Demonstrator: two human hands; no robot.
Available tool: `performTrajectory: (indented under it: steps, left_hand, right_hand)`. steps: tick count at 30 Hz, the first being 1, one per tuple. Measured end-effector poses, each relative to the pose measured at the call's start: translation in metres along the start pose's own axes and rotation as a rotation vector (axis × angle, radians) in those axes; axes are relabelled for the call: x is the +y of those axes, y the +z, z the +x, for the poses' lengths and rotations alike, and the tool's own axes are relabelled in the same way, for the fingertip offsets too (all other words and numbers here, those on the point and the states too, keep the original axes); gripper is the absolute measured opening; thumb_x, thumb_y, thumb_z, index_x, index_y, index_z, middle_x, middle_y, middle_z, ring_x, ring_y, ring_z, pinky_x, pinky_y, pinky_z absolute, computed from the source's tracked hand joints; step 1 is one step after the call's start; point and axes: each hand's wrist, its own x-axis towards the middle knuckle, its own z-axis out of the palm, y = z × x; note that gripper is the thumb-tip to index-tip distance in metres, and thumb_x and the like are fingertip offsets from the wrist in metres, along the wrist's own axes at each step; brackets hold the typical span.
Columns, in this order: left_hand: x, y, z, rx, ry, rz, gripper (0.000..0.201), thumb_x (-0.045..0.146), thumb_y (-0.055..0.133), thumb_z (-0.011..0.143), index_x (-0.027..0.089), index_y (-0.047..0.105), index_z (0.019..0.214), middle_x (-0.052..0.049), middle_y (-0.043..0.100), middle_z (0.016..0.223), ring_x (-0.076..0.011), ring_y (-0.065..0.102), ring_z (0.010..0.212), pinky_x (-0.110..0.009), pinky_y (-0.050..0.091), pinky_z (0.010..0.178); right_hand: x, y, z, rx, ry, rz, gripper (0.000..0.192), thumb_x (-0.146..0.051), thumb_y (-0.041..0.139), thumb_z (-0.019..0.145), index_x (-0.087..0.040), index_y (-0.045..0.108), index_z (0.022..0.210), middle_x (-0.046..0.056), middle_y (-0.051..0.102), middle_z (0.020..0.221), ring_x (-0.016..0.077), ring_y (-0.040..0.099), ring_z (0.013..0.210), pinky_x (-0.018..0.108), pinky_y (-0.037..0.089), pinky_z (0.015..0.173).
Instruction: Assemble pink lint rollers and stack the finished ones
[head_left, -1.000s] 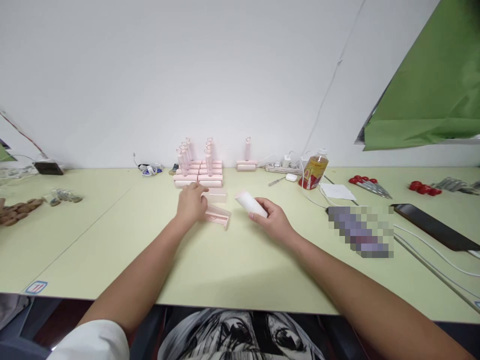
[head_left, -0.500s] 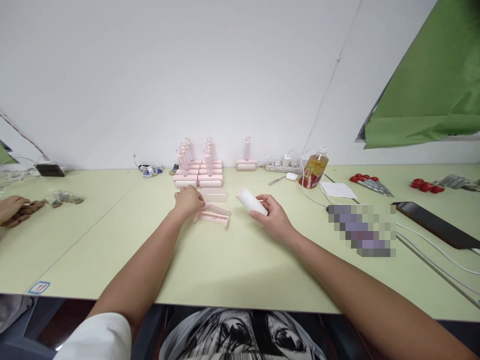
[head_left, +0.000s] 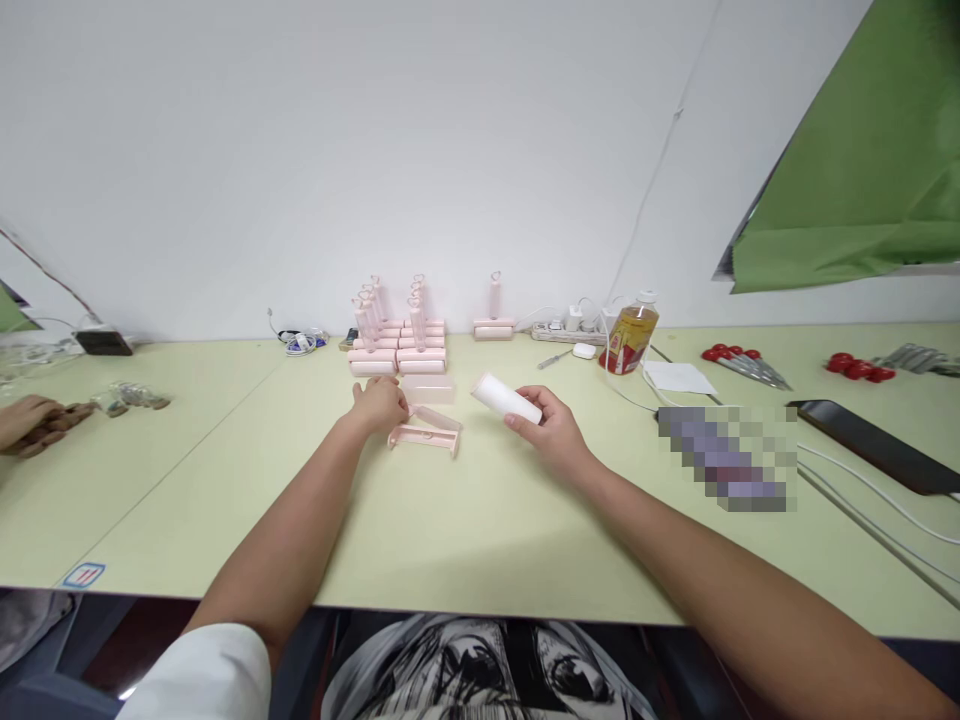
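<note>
My right hand [head_left: 553, 428] is wrapped round a white lint roller refill [head_left: 504, 398], held tilted above the table with its pink-rimmed end toward the left. My left hand [head_left: 380, 405] is closed on the near end of a translucent pink lint roller handle [head_left: 437, 417]; its fingertips are partly hidden. Just in front of that handle, a pink roller frame [head_left: 425, 440] lies on the table. Behind it rests a pale pink cover [head_left: 427, 388], close to my left fingers.
Several finished-looking pink lint rollers [head_left: 421, 355] stand in rows at the back, with a single one [head_left: 493, 330] to their right. Right of them are a power strip [head_left: 574, 333], a drink bottle [head_left: 628, 335] and a phone [head_left: 874, 445]. Another person's hand [head_left: 26, 420] is at far left.
The translucent handle in my left hand has dropped closer to the pink frame. The white refill in my right hand has tipped nearer to level.
</note>
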Motion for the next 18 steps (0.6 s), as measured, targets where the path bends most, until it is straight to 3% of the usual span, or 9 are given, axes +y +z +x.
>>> performTrajectory:
  steps: [3, 5, 8, 14, 18]
  left_hand:
    - [-0.004, -0.009, -0.004, 0.008, 0.02, -0.055, 0.005, 0.02, 0.064, 0.061, 0.02, 0.069, 0.059, -0.009, 0.063, 0.121, -0.0362, 0.048, 0.121, -0.049, 0.033, 0.1]
    - [-0.008, -0.019, -0.009, 0.001, 0.036, -0.105, 0.007, 0.024, 0.063, 0.064, 0.019, 0.067, 0.062, -0.009, 0.068, 0.106, -0.0311, 0.059, 0.104, -0.039, 0.043, 0.087]
    - [-0.014, -0.032, -0.02, 0.024, 0.063, -0.223, 0.015, 0.033, 0.06, 0.067, 0.019, 0.066, 0.069, -0.005, 0.069, 0.087, -0.0235, 0.062, 0.08, -0.031, 0.044, 0.067]
    - [-0.008, -0.032, -0.029, 0.052, 0.085, -0.801, 0.028, 0.045, 0.067, 0.069, 0.018, 0.058, 0.067, -0.002, 0.062, 0.072, -0.0154, 0.055, 0.067, -0.026, 0.041, 0.06]
    - [0.004, -0.031, -0.032, 0.03, 0.098, -1.122, 0.036, 0.048, 0.068, 0.073, 0.019, 0.061, 0.093, 0.0, 0.056, 0.071, -0.0135, 0.055, 0.065, -0.026, 0.043, 0.06]
  right_hand:
    - [0.0, -0.001, 0.002, 0.063, 0.023, 0.081, 0.052, -0.042, 0.078, 0.061, -0.022, 0.052, 0.101, -0.002, 0.053, 0.078, 0.0137, 0.049, 0.065, 0.026, 0.039, 0.056]
    - [-0.001, -0.002, 0.003, 0.094, 0.02, 0.147, 0.052, -0.041, 0.079, 0.059, -0.022, 0.051, 0.097, -0.003, 0.052, 0.078, 0.0129, 0.048, 0.065, 0.026, 0.038, 0.055]
    - [-0.001, -0.003, 0.005, 0.125, -0.013, 0.225, 0.047, -0.041, 0.08, 0.06, -0.022, 0.052, 0.092, -0.003, 0.053, 0.079, 0.0115, 0.046, 0.064, 0.026, 0.037, 0.056]
    - [0.003, -0.005, 0.008, 0.146, 0.05, 0.367, 0.049, -0.049, 0.079, 0.06, -0.022, 0.054, 0.091, -0.002, 0.053, 0.079, 0.014, 0.049, 0.07, 0.028, 0.042, 0.061]
    - [0.005, -0.005, 0.007, 0.07, 0.091, 0.299, 0.05, -0.059, 0.072, 0.068, -0.025, 0.049, 0.097, 0.002, 0.058, 0.09, 0.018, 0.054, 0.079, 0.03, 0.046, 0.064]
